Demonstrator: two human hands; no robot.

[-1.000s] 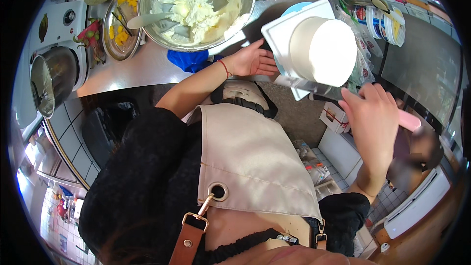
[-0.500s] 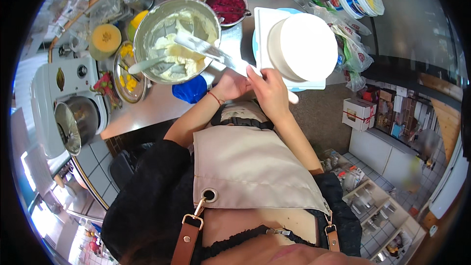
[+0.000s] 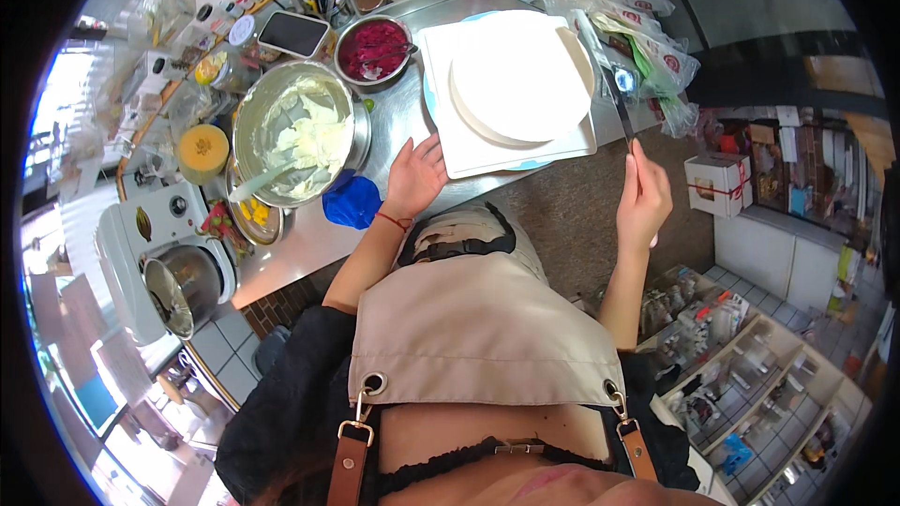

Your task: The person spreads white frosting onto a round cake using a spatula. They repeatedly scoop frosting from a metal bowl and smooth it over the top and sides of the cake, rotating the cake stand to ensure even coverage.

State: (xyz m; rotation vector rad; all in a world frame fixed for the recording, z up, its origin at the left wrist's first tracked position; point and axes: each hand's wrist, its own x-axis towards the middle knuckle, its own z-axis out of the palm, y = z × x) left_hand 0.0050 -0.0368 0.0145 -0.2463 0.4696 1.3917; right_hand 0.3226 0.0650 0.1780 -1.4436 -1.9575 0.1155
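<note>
The right hand (image 3: 645, 195) grips a knife (image 3: 622, 114); the left hand (image 3: 415, 182), uncurled, empty, nears the cake (image 3: 521, 75). Pushing too hard could dent it.

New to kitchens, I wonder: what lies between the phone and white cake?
In the head view: a metal bowl of magenta chunks, then countertop and white board.
</note>
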